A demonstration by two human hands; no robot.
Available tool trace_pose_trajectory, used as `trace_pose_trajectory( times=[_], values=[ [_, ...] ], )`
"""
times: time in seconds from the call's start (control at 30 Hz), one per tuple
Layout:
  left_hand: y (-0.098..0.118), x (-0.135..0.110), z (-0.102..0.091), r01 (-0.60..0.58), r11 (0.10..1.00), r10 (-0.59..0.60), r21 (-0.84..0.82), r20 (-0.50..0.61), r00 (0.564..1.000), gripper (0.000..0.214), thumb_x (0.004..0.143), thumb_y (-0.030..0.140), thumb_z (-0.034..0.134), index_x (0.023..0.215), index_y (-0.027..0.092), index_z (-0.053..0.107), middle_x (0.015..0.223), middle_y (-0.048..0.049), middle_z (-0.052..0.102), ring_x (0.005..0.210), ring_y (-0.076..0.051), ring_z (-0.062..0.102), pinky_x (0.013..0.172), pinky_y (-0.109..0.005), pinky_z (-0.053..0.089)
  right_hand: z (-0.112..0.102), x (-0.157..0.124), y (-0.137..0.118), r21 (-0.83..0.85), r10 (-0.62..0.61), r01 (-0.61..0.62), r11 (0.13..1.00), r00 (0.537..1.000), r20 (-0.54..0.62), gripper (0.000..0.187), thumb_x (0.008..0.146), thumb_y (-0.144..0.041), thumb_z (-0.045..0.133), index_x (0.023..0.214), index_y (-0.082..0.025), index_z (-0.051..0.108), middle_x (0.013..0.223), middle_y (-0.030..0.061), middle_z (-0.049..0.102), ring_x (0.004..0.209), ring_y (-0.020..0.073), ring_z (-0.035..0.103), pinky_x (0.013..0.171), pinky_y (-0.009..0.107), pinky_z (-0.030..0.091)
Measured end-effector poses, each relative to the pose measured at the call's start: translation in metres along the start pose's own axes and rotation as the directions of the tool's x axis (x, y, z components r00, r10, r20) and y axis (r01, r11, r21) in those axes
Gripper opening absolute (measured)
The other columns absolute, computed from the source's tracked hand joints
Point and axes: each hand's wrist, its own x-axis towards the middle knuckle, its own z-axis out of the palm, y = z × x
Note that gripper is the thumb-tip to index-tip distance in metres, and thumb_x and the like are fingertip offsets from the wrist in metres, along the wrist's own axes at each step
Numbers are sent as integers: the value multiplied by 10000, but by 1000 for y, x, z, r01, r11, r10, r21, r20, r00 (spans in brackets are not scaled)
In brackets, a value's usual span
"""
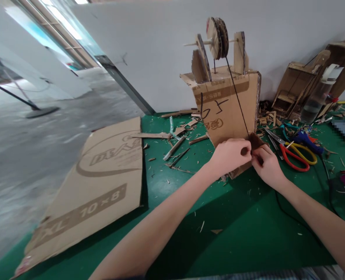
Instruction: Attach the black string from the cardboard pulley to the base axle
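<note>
Cardboard box [226,112] with a cardboard wheel [215,37] mounted over its top stands right of centre in the frame, its wheel near the upper edge. Just below its middle, the left hand [231,155] is closed in a pinch at the lower end of the black cord [238,99], which slants down tight from the wheel. Meeting it on the right, under a dark cardboard flap [256,140], the right hand [268,165] has thumb and fingers drawn together; I cannot tell whether cord or flap edge lies between them.

Judging by this hold, good work here means the left hand keeping an even, gentle tension while the right does the fine finger work. Too hard a pull could tip the box or bend the wheel's supports; slack could let the cord slip off the wheel.

At the left of the frame, a grey floor [81,101] runs back past a round stand base [42,112]. Lower left, a flat cardboard sheet [116,167] overhangs the green table [248,233]. A pale wall panel [149,46] closes off the back. Scraps litter the table around the box; to the right lie red-and-yellow scissors [302,169], best kept clear of the right forearm, and a clear bottle [318,95] stands before more cardboard constructions [295,81] at the upper right.
</note>
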Motion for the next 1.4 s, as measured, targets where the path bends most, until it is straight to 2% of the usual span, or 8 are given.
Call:
trace_pose_trajectory(
  times=[0.2, 0.33, 0.63, 0.77, 0.93, 1.13, 1.27, 1.4],
  values=[
    [-5, 3, 4, -7, 965, 17, -262, 35, 999, 76, 723, 190, 555, 792, 190, 586, 776, 7, 661, 718, -131, 595, 649, -245, 466, 1, 0, 1, -4, 14, -14, 1000, 1000, -7, 84, 819, -140, 530, 797, -219, 548, 833, 48, 535, 758, 186, 538, 673, 325, 469],
    [-6, 2, 4, -22, 948, 41, -318, 52, 998, 107, 729, 182, 586, 826, 185, 542, 781, 8, 659, 722, -128, 616, 656, -245, 486, 1, 0, 1, 1, 22, -22, 1000, 1000, -13, 83, 816, -137, 535, 808, -216, 557, 856, 51, 544, 759, 182, 550, 676, 322, 473],
    [-12, 2, -4, -3, 987, 11, -159, 53, 999, 178, 769, 170, 502, 910, 191, 609, 893, -27, 686, 790, -155, 617, 685, -261, 485, 2, 0, 1, -9, 43, -43, 999, 999, -16, 81, 839, -171, 520, 783, -212, 563, 812, 39, 533, 686, 168, 521, 622, 311, 453],
    [-12, 0, -8, -40, 999, 43, -28, 121, 992, 217, 785, 208, 497, 935, 218, 654, 935, -24, 684, 847, -177, 608, 732, -291, 468, 1, 0, 1, -2, 50, -50, 999, 999, -10, 78, 829, -165, 522, 781, -215, 557, 808, 35, 532, 653, 158, 505, 598, 304, 448],
    [-5, -2, -6, -16, 999, 8, 46, 164, 986, 159, 804, 277, 515, 867, 228, 653, 901, -15, 682, 851, -195, 599, 673, -289, 438, 2, 0, 1, -11, 41, -41, 999, 999, -19, 83, 827, -161, 519, 773, -217, 547, 813, 40, 536, 699, 171, 534, 629, 313, 456],
    [-4, -2, -7, -24, 998, 20, 52, 72, 997, 141, 770, 222, 490, 793, 234, 629, 886, 9, 658, 782, -164, 571, 621, -270, 399, 1, 0, 0, -10, 53, -54, 999, 998, -12, 75, 838, -171, 518, 784, -217, 545, 819, 36, 525, 675, 162, 514, 618, 308, 447],
    [-5, -1, -8, -79, 993, 80, -91, 9, 997, 68, 739, 203, 505, 698, 195, 558, 794, 8, 620, 720, -131, 534, 617, -247, 397, 0, 1, -2, -12, 37, -37, 999, 999, 3, 85, 853, -179, 505, 783, -208, 543, 811, 37, 510, 692, 164, 513, 624, 300, 433],
    [2, -2, -4, 29, 975, -39, -220, -43, 998, 62, 730, 217, 505, 684, 186, 532, 666, 15, 583, 609, -116, 480, 544, -240, 354, -1, 1, -4, -6, 14, -14, 1000, 1000, 7, 95, 850, -161, 503, 772, -209, 527, 808, 39, 512, 704, 169, 511, 632, 296, 425]
  ],
)
